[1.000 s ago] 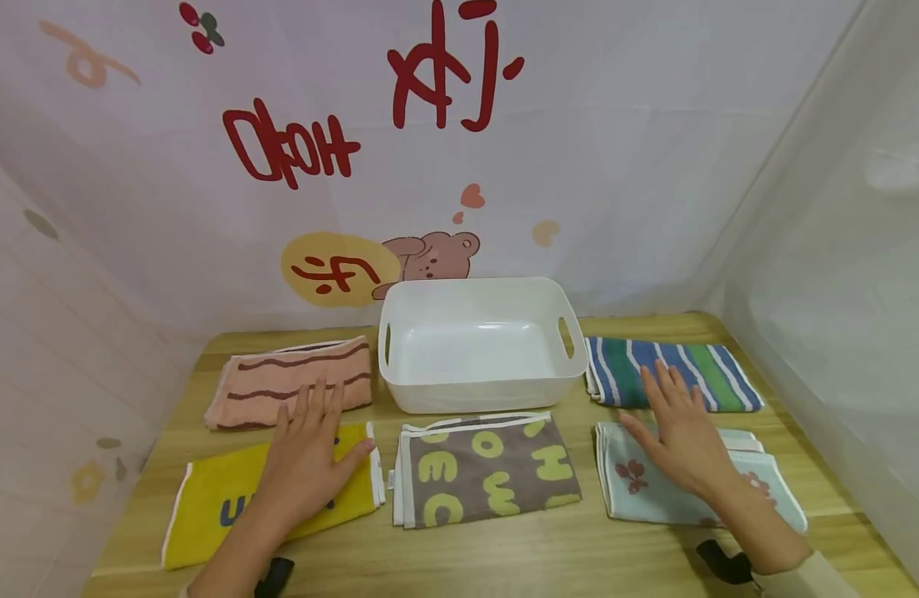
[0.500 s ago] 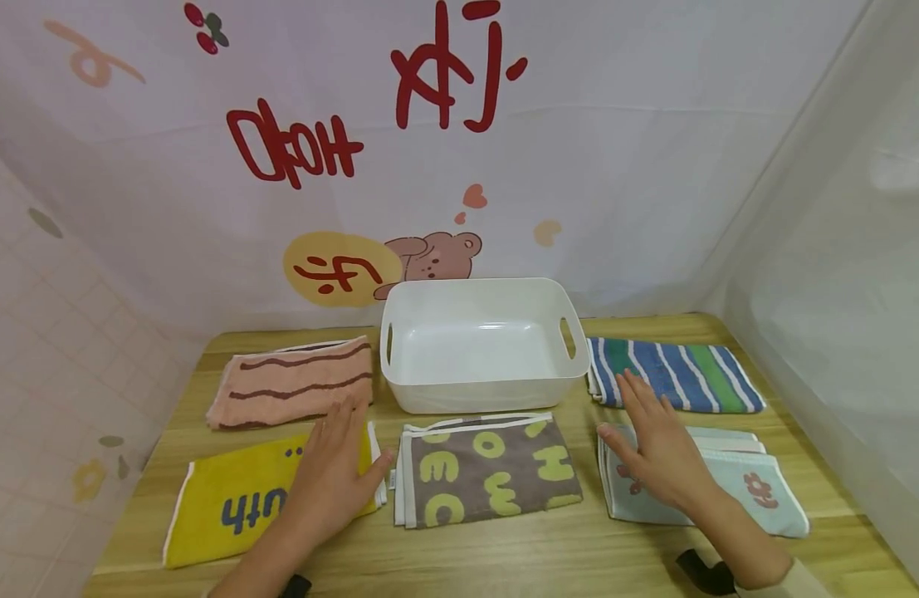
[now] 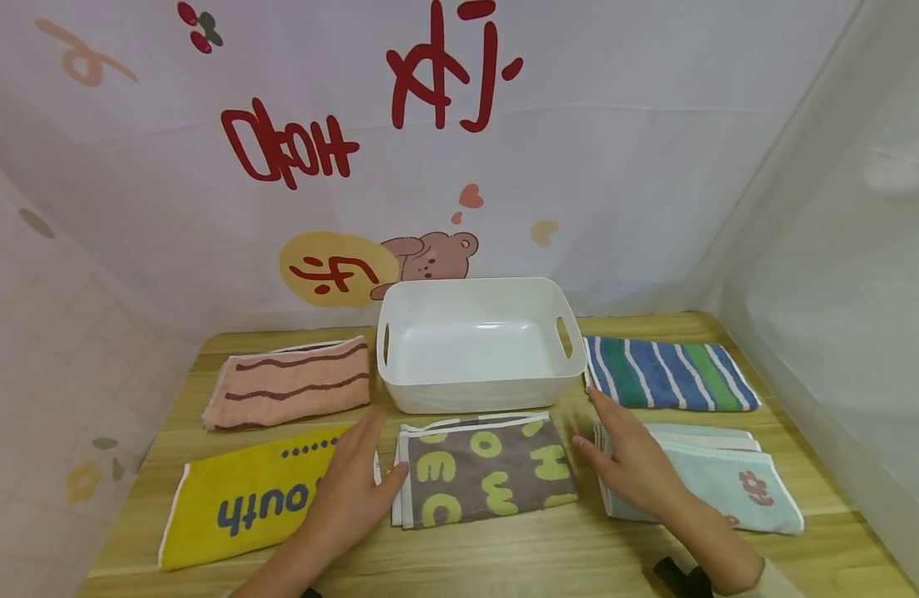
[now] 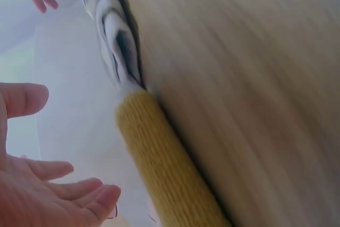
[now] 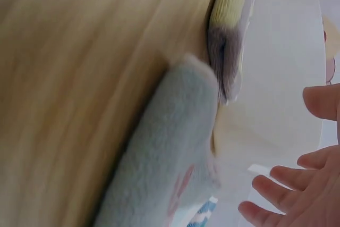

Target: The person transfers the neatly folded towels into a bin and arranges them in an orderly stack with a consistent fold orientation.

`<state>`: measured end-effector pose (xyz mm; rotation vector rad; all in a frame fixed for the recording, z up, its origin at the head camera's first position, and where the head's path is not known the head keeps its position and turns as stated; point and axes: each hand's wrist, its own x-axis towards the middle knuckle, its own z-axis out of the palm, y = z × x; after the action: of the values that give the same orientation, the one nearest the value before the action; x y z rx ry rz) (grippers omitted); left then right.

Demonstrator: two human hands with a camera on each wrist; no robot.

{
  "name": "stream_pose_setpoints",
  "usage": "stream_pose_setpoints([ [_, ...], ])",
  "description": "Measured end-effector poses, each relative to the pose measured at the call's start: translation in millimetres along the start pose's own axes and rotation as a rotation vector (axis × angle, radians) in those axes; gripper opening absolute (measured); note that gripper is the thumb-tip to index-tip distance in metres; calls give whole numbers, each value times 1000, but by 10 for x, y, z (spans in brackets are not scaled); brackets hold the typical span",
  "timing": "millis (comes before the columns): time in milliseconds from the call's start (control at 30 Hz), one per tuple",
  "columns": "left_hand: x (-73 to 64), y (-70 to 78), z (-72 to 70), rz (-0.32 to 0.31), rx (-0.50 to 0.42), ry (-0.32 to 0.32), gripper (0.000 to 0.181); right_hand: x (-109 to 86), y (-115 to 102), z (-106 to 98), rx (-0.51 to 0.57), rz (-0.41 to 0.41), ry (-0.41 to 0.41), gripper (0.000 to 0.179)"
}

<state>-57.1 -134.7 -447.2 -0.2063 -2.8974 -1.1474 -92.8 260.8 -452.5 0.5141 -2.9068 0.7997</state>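
Observation:
Over the right end of a folded yellow towel [image 3: 235, 498], my left hand [image 3: 354, 482] is held with its fingers straight and nothing in it. Its thumb overlaps the left edge of a folded grey-brown towel with green letters [image 3: 489, 473]. My right hand [image 3: 642, 469], also free of any object, has its fingers extended over the left part of a light blue flowered towel [image 3: 728, 477]. In the left wrist view, the spread left fingers [image 4: 58, 184] stand beside the yellow towel's folded edge [image 4: 164, 158]. The right wrist view shows the right fingers [image 5: 281, 184] apart from the light blue towel [image 5: 164, 136].
Behind the grey-brown towel stands a white basket [image 3: 477, 394] with handle slots. A pink towel with wavy stripes [image 3: 295, 382] lies to its left, a blue and green striped towel [image 3: 672, 374] to its right. White printed sheets [image 3: 616, 166] enclose the wooden table [image 3: 504, 565].
Both hands have moved inward toward the grey-brown towel and slightly nearer the front. The left has uncovered more of the yellow towel, the right the striped one. The towels and basket have stayed put.

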Motion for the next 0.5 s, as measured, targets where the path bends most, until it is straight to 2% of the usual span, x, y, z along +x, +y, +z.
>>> stream_pose_setpoints([
  [267,19,80,51,-137,-202,-71,73,4,-66,124,58,5,-11,75],
  [500,29,131,61,-291,-335,-115,69,20,-114,226,175,99,-103,75],
])
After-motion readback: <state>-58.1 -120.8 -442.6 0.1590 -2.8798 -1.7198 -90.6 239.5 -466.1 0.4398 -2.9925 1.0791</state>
